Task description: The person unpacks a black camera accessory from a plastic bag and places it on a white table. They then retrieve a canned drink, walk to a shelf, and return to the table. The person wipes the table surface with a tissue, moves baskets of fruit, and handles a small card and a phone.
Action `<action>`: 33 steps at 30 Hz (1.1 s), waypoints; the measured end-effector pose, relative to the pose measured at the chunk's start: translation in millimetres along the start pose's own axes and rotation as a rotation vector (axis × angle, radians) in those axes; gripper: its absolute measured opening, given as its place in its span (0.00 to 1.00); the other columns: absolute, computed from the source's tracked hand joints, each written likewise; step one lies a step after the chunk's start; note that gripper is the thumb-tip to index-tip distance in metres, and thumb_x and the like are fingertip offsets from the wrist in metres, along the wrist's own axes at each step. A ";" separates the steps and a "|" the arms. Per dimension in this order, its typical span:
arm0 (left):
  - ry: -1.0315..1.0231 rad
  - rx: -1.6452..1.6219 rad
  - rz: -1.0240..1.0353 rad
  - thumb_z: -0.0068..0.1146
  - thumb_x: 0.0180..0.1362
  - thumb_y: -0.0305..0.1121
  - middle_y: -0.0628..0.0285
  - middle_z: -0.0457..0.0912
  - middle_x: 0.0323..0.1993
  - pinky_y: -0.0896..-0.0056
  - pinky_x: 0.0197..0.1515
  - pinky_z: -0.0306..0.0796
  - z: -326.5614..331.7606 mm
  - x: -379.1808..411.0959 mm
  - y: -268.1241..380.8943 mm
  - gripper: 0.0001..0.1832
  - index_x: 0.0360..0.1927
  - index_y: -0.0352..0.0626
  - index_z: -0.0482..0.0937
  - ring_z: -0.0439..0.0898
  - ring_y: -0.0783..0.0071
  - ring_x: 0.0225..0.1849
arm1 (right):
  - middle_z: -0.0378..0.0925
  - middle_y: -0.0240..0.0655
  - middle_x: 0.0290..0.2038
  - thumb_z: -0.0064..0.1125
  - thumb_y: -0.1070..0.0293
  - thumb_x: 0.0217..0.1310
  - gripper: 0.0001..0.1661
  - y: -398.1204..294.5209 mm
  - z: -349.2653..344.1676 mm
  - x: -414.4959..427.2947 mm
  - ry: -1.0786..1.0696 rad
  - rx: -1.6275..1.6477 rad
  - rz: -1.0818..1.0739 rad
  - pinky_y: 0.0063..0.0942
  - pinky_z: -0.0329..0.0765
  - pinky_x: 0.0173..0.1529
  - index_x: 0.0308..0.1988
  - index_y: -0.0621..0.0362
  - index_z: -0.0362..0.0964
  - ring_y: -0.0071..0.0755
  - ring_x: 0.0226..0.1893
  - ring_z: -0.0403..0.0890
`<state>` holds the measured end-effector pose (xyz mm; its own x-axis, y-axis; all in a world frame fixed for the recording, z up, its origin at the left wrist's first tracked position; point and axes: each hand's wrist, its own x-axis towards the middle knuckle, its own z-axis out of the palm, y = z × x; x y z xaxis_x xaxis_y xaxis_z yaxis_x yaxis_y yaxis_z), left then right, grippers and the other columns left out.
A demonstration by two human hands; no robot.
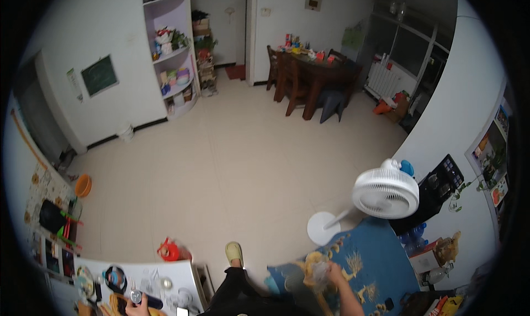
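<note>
At the lower left, my left hand [140, 308] grips a dark cylindrical container [154, 302] with a silver-coloured end, over a white table [136, 268]. Beside it on the tabletop are some yellow items [117, 302], partly hidden, and a round black dish or tray [114, 278] with a blue-and-orange object in it. To the right, my right hand [335, 273] holds a crumpled clear plastic bag [319, 271]. Something yellowish [312, 261] shows in or against the bag. Below that hand spreads a blue patterned cloth [360, 243] over a low surface.
A white pedestal fan [386, 196] stands to the right, its round base [323, 229] by the cloth. A red container [169, 250] is on the floor beside the white table. Farther off are a dark wooden dining table [321, 69] with chairs and an orange basin [83, 186].
</note>
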<state>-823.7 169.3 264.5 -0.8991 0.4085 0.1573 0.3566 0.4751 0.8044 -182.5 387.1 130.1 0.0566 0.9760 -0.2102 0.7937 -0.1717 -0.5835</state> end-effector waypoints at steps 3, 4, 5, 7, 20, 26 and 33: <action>0.029 -0.016 0.194 0.67 0.42 0.32 0.62 0.80 0.21 0.71 0.31 0.71 84.8 69.7 56.7 0.14 0.27 0.30 0.79 0.74 0.81 0.25 | 0.75 0.55 0.31 0.52 0.68 0.52 0.10 -4.8 48.7 55.8 -0.075 -0.021 0.100 0.50 0.71 0.38 0.35 0.61 0.70 0.62 0.34 0.75; 0.020 0.005 0.191 0.67 0.41 0.33 0.63 0.79 0.19 0.71 0.29 0.70 123.3 94.9 80.7 0.15 0.25 0.30 0.79 0.73 0.81 0.24 | 0.75 0.53 0.31 0.52 0.68 0.52 0.11 0.6 61.6 76.1 -0.091 -0.025 0.135 0.51 0.71 0.38 0.35 0.61 0.70 0.60 0.34 0.76; 0.008 0.024 0.188 0.68 0.41 0.35 0.64 0.77 0.17 0.71 0.26 0.69 162.5 118.4 108.8 0.15 0.23 0.31 0.79 0.72 0.82 0.23 | 0.76 0.52 0.30 0.51 0.67 0.53 0.10 4.2 78.1 81.3 -0.044 -0.063 0.142 0.50 0.71 0.37 0.35 0.62 0.70 0.58 0.33 0.76; -0.068 0.061 0.167 0.70 0.37 0.34 0.68 0.74 0.15 0.77 0.22 0.65 236.2 165.3 170.8 0.16 0.22 0.32 0.78 0.67 0.86 0.21 | 0.76 0.50 0.29 0.50 0.67 0.54 0.10 -6.1 105.7 104.1 -0.013 -0.094 0.182 0.50 0.71 0.36 0.34 0.64 0.70 0.57 0.32 0.77; -0.852 -0.452 0.407 0.72 0.38 0.36 0.65 0.80 0.19 0.81 0.26 0.72 674.4 265.3 517.4 0.17 0.25 0.32 0.80 0.76 0.85 0.23 | 0.76 0.51 0.31 0.49 0.68 0.55 0.11 -136.7 34.7 495.7 -0.076 -0.032 0.394 0.49 0.71 0.37 0.35 0.64 0.70 0.57 0.34 0.76; -0.706 -0.302 0.165 0.71 0.38 0.42 0.62 0.80 0.19 0.78 0.27 0.73 763.1 342.9 531.1 0.20 0.23 0.33 0.81 0.77 0.83 0.22 | 0.75 0.51 0.32 0.49 0.68 0.55 0.11 -172.0 -8.4 684.1 -0.125 -0.097 0.318 0.48 0.71 0.38 0.35 0.65 0.69 0.57 0.34 0.76; -0.216 -0.082 0.132 0.71 0.36 0.41 0.58 0.83 0.22 0.73 0.31 0.75 799.0 427.1 524.0 0.21 0.27 0.31 0.81 0.81 0.79 0.26 | 0.75 0.52 0.33 0.49 0.68 0.56 0.11 -181.3 -49.9 866.7 -0.211 -0.186 0.192 0.48 0.71 0.39 0.36 0.65 0.69 0.57 0.36 0.76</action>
<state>-818.0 1215.4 295.6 -0.7681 0.6236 0.1454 0.4378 0.3457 0.8300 -247.0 1270.8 92.8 0.1041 0.8757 -0.4715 0.8786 -0.3031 -0.3690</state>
